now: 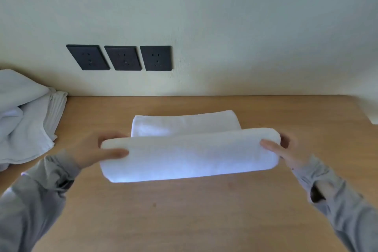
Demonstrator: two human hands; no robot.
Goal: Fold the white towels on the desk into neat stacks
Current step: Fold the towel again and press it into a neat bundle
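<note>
A folded white towel [190, 157] hangs just above the wooden desk [184, 210], held at both short ends. My left hand [96, 150] grips its left end, thumb on top and fingers behind. My right hand [286, 149] grips its right end the same way. Behind it a second folded white towel [184, 125] lies flat on the desk, its near edge hidden by the held one. A loose heap of unfolded white towels [26, 116] sits at the far left of the desk.
The desk butts against a pale wall carrying three black power sockets [120, 57]. A small white object [373, 118] shows at the right edge. Bare wood stretches in front of the held towel.
</note>
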